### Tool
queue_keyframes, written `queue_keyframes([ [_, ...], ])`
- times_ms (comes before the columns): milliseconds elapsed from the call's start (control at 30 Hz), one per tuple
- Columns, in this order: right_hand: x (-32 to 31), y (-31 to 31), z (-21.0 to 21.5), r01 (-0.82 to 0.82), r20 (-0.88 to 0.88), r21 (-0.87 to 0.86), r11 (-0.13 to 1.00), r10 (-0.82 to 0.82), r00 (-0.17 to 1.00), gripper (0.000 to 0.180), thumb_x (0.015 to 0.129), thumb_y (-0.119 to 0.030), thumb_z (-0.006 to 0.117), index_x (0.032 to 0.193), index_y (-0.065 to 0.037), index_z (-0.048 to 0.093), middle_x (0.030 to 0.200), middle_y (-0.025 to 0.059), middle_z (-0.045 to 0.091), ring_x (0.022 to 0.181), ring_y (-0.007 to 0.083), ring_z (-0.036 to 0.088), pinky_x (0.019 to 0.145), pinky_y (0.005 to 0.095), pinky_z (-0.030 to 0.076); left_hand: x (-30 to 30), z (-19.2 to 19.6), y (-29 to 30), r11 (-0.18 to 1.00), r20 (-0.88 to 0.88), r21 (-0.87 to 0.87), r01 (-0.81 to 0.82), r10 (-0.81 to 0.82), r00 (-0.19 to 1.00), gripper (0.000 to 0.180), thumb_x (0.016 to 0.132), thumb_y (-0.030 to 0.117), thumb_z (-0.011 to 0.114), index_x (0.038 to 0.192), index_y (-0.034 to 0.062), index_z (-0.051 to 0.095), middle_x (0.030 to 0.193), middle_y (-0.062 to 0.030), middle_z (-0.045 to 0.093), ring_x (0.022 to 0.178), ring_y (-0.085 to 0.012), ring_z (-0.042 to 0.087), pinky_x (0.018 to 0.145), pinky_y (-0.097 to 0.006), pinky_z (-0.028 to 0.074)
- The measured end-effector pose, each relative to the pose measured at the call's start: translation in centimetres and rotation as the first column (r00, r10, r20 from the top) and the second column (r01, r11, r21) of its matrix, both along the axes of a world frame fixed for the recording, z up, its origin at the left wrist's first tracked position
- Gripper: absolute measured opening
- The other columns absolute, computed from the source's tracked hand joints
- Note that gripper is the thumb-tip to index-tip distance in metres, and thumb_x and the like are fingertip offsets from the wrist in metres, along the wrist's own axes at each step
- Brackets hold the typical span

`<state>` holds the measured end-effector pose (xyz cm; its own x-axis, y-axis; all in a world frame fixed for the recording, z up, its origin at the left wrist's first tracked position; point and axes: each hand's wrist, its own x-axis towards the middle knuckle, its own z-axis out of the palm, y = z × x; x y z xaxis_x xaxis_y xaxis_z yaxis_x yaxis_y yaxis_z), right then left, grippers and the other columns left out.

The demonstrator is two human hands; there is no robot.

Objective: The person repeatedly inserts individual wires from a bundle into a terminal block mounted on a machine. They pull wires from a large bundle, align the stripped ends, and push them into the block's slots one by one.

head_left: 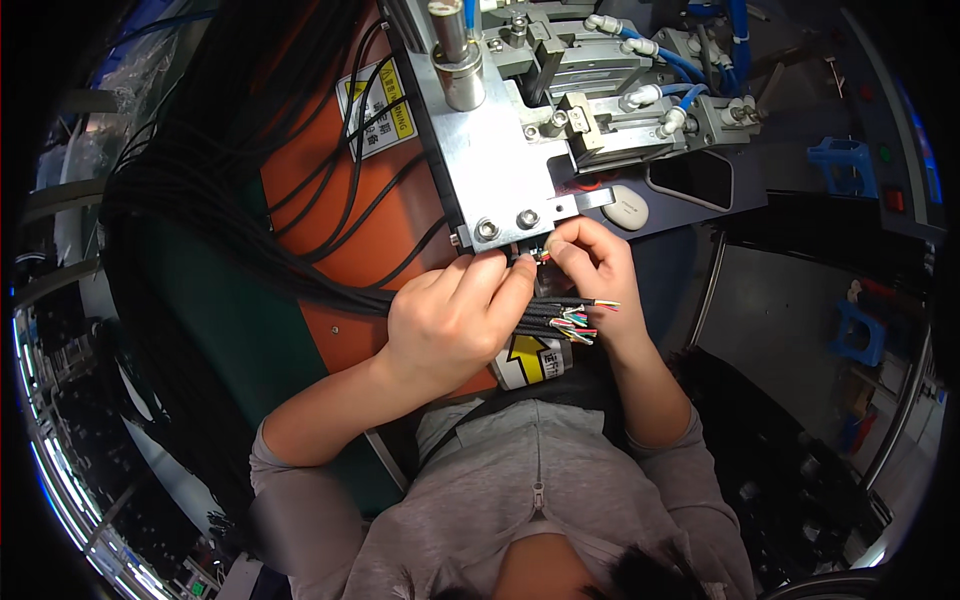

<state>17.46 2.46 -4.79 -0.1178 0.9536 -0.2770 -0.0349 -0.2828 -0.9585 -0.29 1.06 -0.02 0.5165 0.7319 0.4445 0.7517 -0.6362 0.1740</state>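
My left hand [445,315] is closed at the front edge of a metal machine plate [490,150], its thumb and fingers pinching a black cable end that is mostly hidden. A bundle of black cables [545,320] runs under that palm, and its stripped ends show red, green and white wires [575,322]. Just to the right, my right hand [600,270] pinches small coloured wires [543,256] between thumb and forefinger, close against the left fingertips. Both hands sit directly below the plate's two bolts [507,224].
Clamps and cylinders with blue air hoses [690,70] extend to the upper right. A phone [695,180] and a white rounded case [626,208] lie beside the machine. Long black cables [220,210] drape across the orange surface [375,240] at left. Blue stools [858,332] stand at right.
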Motion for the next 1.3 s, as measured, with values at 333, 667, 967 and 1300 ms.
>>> queue_keyframes([
  [333, -0.6, 0.3, 1.3, -0.113, 0.367, 0.654, 0.748, -0.184, 0.912, 0.010, 0.071, 0.002, 0.068, 0.078, 0.001, 0.062, 0.075, 0.0112, 0.062, 0.071, 0.0272, 0.061, 0.067, 0.0322, 0.048, -0.1, 1.2, -0.9, 0.998, -0.100, -0.044, -0.051, 0.046, 0.994, 0.023, 0.071, 0.007, 0.066, 0.093, 0.0047, 0.069, 0.071, 0.0019, 0.049, 0.060, -0.0087, 0.053, 0.048, -0.022, 0.040],
  [667, 2.5, -0.6, 1.1, -0.114, -0.276, 0.536, 0.837, 0.301, 0.913, 0.028, 0.072, 0.005, 0.075, 0.097, 0.000, 0.065, 0.089, 0.0092, 0.064, 0.082, 0.0148, 0.061, 0.073, 0.0254, 0.048, -0.8, 1.1, -1.2, 0.985, -0.111, -0.139, -0.103, 0.088, 0.990, 0.019, 0.073, 0.005, 0.065, 0.092, 0.0024, 0.066, 0.069, -0.0014, 0.044, 0.058, -0.0097, 0.053, 0.048, -0.022, 0.040],
  [967, 1.5, -0.6, 2.0, 0.031, -0.197, 0.446, 0.894, 0.064, 0.978, 0.015, 0.076, 0.009, 0.068, 0.090, 0.003, 0.065, 0.091, 0.0106, 0.063, 0.084, 0.0147, 0.060, 0.075, 0.0249, 0.048, -0.7, 1.7, -0.3, 0.993, 0.198, 0.052, 0.109, -0.117, 0.973, 0.037, 0.075, 0.018, 0.073, 0.108, 0.0026, 0.066, 0.086, -0.0050, 0.063, 0.063, -0.0152, 0.057, 0.053, -0.025, 0.045],
  [1300, -1.8, -0.4, 3.6, -0.005, 0.132, 0.782, 0.624, -0.157, 0.979, 0.018, 0.072, -0.002, 0.076, 0.087, -0.001, 0.066, 0.080, 0.0091, 0.067, 0.075, 0.0221, 0.064, 0.071, 0.0300, 0.050, -0.7, 0.8, 0.0, 0.994, 0.381, -0.029, 0.102, -0.083, 0.921, 0.020, 0.069, 0.005, 0.069, 0.087, -0.0016, 0.062, 0.067, -0.0055, 0.051, 0.055, -0.0182, 0.054, 0.047, -0.030, 0.042],
])
